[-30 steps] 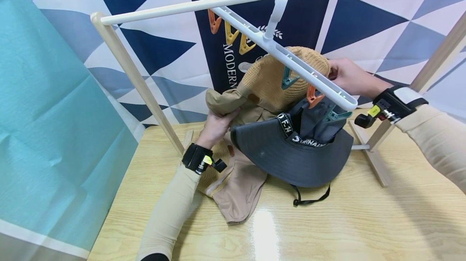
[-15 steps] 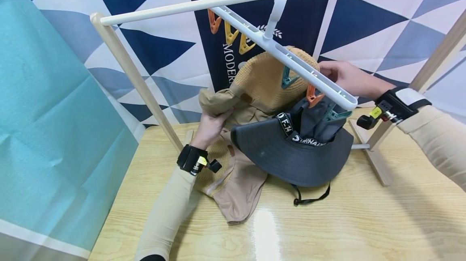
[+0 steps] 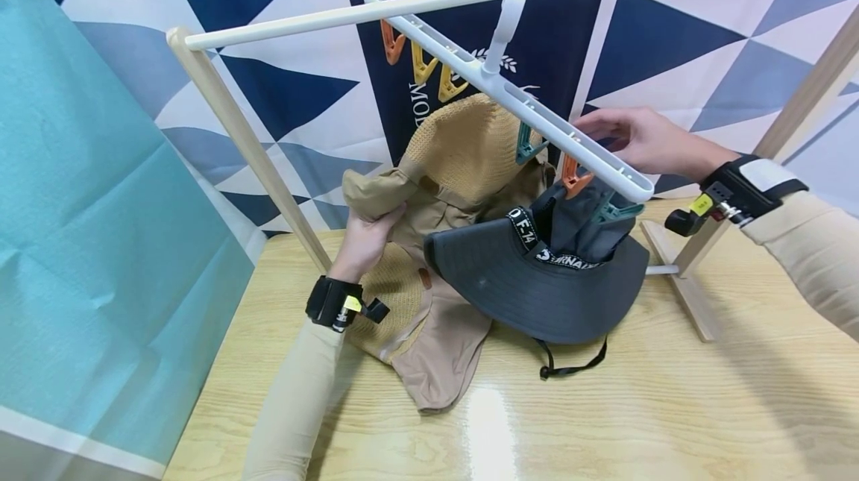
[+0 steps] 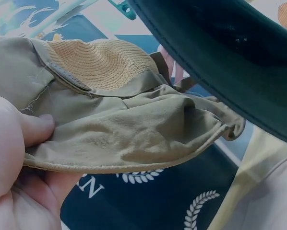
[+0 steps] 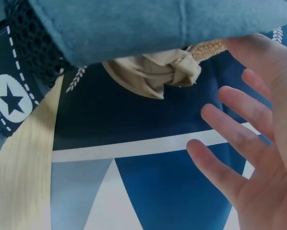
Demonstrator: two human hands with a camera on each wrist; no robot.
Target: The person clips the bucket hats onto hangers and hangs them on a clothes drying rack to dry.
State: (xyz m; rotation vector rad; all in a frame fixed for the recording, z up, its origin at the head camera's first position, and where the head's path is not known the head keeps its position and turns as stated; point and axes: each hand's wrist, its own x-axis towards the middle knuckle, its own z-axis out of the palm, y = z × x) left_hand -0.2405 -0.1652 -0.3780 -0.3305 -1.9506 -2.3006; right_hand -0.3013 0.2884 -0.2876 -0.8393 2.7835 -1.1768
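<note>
My left hand (image 3: pixel 362 246) pinches the brim of a khaki sun hat with a straw crown (image 3: pixel 463 145). In the left wrist view the thumb lies on top of the khaki brim (image 4: pixel 129 132), with fingers underneath. My right hand (image 3: pixel 640 142) holds nothing, close behind the near end of the white clip hanger (image 3: pixel 537 112). Its fingers are spread apart in the right wrist view, beside the dark grey hat's fabric (image 5: pixel 119 28). That dark grey wide-brimmed hat (image 3: pixel 537 294) hangs under the hanger's near end, by a teal clip (image 3: pixel 614 210).
A pinkish-tan hat (image 3: pixel 446 350) with a straw part lies on the wooden table (image 3: pixel 604 429). The hanger hooks over a white rod (image 3: pixel 302 22) on wooden posts (image 3: pixel 248 145). Orange, yellow (image 3: pixel 423 63) and teal clips dangle from it. A patterned cloth stands behind.
The khaki hat has moved left and slightly down with my left hand. My right hand has let go of its straw crown, and its fingers have opened.
</note>
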